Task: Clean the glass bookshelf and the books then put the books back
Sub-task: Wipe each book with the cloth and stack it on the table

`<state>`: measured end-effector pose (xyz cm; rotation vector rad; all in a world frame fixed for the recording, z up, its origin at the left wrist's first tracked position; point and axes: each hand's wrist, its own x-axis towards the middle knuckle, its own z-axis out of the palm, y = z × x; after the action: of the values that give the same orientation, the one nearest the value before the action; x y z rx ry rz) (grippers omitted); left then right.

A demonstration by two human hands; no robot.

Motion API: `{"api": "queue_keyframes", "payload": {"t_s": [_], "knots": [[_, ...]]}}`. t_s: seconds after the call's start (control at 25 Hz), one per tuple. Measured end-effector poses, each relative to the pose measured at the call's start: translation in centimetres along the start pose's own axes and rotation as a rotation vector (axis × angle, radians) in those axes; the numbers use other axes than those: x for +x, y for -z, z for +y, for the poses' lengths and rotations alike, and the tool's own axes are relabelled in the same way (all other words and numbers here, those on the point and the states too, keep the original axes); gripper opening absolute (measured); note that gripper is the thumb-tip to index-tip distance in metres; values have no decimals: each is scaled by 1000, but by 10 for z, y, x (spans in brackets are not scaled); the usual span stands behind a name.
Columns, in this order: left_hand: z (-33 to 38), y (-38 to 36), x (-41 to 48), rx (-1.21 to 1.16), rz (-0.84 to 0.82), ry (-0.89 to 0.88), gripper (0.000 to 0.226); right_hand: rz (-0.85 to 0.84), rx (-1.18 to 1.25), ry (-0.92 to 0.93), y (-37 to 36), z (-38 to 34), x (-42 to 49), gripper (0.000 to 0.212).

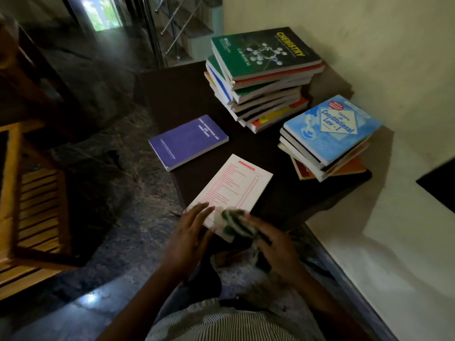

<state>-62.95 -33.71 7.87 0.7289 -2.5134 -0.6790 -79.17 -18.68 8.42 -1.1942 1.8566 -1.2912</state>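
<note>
A white book with red print (pixel 234 188) lies face up at the near edge of the dark table (pixel 187 94). My left hand (pixel 189 232) rests on its near left corner with the fingers straight. My right hand (pixel 273 239) grips a green and white cloth (pixel 234 221), blurred, against the book's near end. A purple book (pixel 188 141) lies flat further left. A tall stack topped by a green chemistry book (pixel 266 52) stands at the back. A shorter stack topped by a light blue law book (pixel 332 129) sits at the right.
A cream wall (pixel 369 45) bounds the table on the right and back. A wooden slatted piece of furniture (pixel 29 207) stands on the left over the dark stone floor (pixel 105 168). A metal stair railing (pixel 170 25) rises behind the table.
</note>
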Motion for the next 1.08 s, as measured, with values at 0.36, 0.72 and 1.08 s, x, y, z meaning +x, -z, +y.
{"api": "queue_keyframes", "payload": {"t_s": [0.36, 0.72, 1.08], "knots": [[-9, -56, -3, 333, -56, -281, 53, 159, 9, -97, 35, -3, -3, 45], [-10, -54, 2, 165, -95, -180, 62, 91, 18, -62, 38, -17, 25, 46], [13, -7, 36, 140, 143, -119, 34, 188, 69, 24, 43, -36, 42, 48]]}}
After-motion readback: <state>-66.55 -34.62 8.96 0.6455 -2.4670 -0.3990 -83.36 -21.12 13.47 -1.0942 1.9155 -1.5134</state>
